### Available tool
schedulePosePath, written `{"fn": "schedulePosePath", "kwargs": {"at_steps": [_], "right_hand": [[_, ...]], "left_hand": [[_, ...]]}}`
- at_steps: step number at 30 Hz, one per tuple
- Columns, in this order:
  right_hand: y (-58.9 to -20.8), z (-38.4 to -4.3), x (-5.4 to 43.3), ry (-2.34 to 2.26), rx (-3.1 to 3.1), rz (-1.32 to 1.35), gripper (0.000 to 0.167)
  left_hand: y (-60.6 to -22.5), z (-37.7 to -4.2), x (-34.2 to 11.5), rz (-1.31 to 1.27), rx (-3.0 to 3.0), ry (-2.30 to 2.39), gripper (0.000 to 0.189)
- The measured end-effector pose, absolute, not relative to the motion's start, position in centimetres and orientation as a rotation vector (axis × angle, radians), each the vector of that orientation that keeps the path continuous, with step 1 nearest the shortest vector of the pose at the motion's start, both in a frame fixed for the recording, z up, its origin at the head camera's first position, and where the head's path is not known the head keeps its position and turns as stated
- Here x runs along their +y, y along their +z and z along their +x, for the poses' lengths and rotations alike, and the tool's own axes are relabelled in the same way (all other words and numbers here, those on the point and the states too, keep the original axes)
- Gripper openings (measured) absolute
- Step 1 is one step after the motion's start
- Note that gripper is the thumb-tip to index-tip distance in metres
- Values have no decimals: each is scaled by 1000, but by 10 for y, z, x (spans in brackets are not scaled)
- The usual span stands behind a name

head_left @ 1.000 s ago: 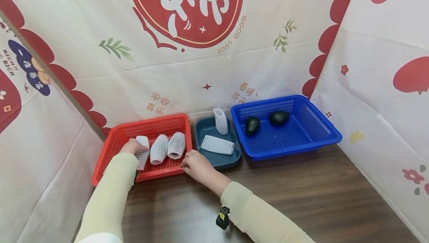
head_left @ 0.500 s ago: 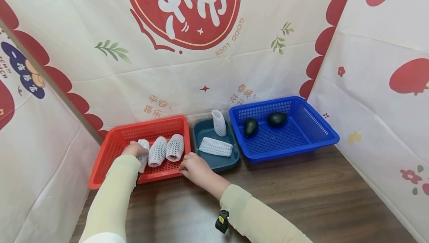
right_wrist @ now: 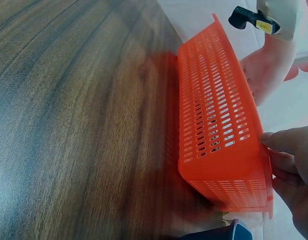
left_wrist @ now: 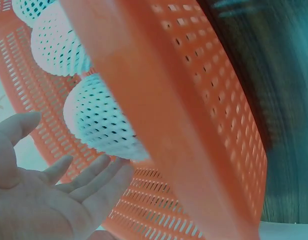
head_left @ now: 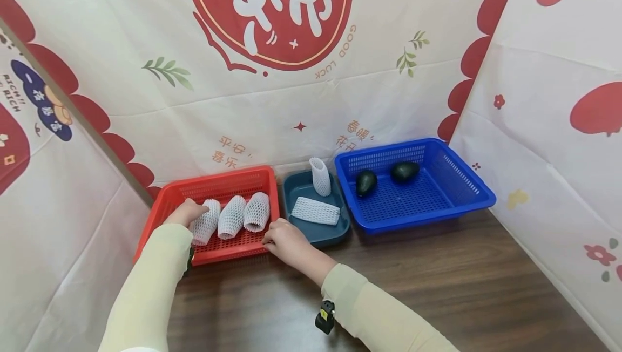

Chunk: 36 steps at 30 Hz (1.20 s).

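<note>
Three bulging white foam net sleeves lie side by side in the red basket [head_left: 194, 258]; what fills them cannot be made out. My left hand [head_left: 186, 212] is at the leftmost foam net sleeve [head_left: 206, 222]. In the left wrist view the fingers of that hand [left_wrist: 59, 195] are spread and nearly straight, their tips beside or against the sleeve's [left_wrist: 101, 120] end. The middle sleeve [head_left: 231, 217] and right sleeve [head_left: 256, 211] lie apart from the hand. My right hand [head_left: 289, 241] pinches the basket's front right corner rim, thumb outside, as the right wrist view shows.
A dark teal tray [head_left: 316, 238] next to the basket holds one flat foam net [head_left: 316, 210] and another standing upright [head_left: 320, 177]. To its right, a blue basket [head_left: 418, 217] contains two dark avocados [head_left: 366, 183]. Printed cloth walls [head_left: 272, 103] enclose the wooden table [head_left: 413, 282].
My left hand has shifted left and loosened off the leftmost sleeve, which now shows fuller and rounder. The right hand stays on the basket's corner.
</note>
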State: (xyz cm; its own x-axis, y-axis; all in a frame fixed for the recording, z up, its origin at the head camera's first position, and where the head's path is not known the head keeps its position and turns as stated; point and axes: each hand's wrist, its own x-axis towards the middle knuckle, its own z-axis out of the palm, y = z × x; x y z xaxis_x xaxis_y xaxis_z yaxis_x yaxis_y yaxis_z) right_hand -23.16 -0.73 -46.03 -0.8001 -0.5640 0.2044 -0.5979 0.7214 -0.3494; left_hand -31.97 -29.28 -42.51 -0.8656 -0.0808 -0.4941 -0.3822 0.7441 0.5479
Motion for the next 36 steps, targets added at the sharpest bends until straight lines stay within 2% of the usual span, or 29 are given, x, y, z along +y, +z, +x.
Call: {"fn": "schedulePosePath", "kwargs": {"at_steps": [10,22,28,36], "right_hand": [[-461,-234,-1,580,-2756,1097,9],[-448,-240,29,218,-2619,1448,33],[-445,-249,63,60,-2696,1395,47],[-442,-265,111,90,-2678,1250,44]], "left_hand": [[-414,-316,-295,-219,2708,739,43],[-396,-292,-266,-146,2874,711,46],[-397,-286,-240,23,3018,608,39],[-402,-271,-179,239,3090,655,36]]}}
